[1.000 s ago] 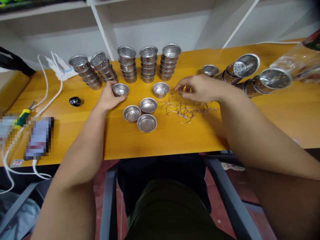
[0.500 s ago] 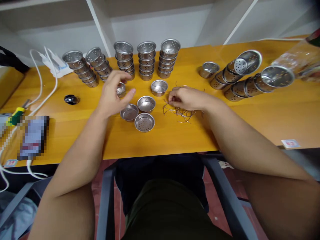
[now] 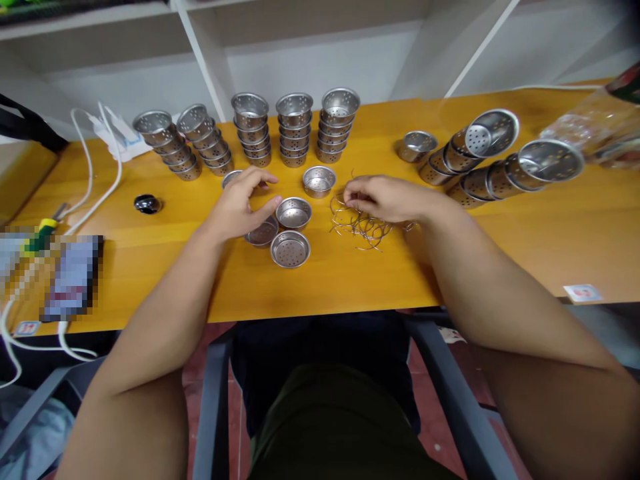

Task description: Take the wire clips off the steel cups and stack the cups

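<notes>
My left hand (image 3: 246,203) hovers with thumb and fingers apart and nothing between them. It partly hides two perforated metal cups beneath it. A third small perforated cup (image 3: 294,213) and a fourth cup (image 3: 290,249) stand just right of it, mouths up. Between my hands, another cup (image 3: 319,181) sits a little farther back. My right hand (image 3: 384,199) is low over a loose pile of thin curved wires (image 3: 367,230), thumb and fingertips pinched together at a wire. Part of the pile is hidden by this hand.
Several stacks of nested perforated cups (image 3: 295,127) line the back. At right, two long stacks (image 3: 470,150) lean over beside a single cup (image 3: 417,145) and a clear plastic bag (image 3: 585,127). Left are a black object (image 3: 147,203), a phone (image 3: 75,277), cables and a screwdriver (image 3: 43,237).
My left hand has let go of a small cup, lifted and moved right over the other cups. My right hand has come down to the wire pile, its fingers closing at the wires.
</notes>
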`<state>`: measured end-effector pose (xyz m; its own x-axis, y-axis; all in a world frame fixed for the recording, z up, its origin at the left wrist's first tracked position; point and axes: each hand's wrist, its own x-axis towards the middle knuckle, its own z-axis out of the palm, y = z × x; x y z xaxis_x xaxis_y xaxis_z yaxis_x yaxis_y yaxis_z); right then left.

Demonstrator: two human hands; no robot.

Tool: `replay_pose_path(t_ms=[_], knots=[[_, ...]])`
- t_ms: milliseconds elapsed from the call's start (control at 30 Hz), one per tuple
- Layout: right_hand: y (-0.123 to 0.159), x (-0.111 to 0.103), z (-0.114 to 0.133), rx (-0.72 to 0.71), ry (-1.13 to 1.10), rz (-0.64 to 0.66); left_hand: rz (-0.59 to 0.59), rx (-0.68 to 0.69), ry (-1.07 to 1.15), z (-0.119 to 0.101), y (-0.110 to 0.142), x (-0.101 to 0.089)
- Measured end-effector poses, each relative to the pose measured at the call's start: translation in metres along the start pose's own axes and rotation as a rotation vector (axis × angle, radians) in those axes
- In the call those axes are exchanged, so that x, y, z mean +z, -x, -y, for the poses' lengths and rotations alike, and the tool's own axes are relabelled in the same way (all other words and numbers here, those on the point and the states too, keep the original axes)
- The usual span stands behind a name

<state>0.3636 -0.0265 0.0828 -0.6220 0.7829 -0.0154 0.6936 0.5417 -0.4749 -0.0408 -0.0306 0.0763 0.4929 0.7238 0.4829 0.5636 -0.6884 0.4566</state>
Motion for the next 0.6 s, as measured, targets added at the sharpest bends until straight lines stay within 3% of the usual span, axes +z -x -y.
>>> replay_pose_path(t_ms=[167,267,400,600], knots=[[0.001,-0.001,-0.002,-0.006,0.009,-0.021,-0.001,0.02,0.006,0.002,0.001,0.001],[0.001,-0.001,-0.006,0.028,-0.024,-0.054,0.078,0.009,0.048,0.004,0.003,-0.001],[0.002,-0.003,-0.013,-0.034,-0.051,-0.074,0.219,0.03,0.079,0.004,0.006,-0.004],[0.002,-0.005,-0.01,-0.008,-0.068,-0.117,0.25,0.076,0.068,0.003,0.006,-0.005]])
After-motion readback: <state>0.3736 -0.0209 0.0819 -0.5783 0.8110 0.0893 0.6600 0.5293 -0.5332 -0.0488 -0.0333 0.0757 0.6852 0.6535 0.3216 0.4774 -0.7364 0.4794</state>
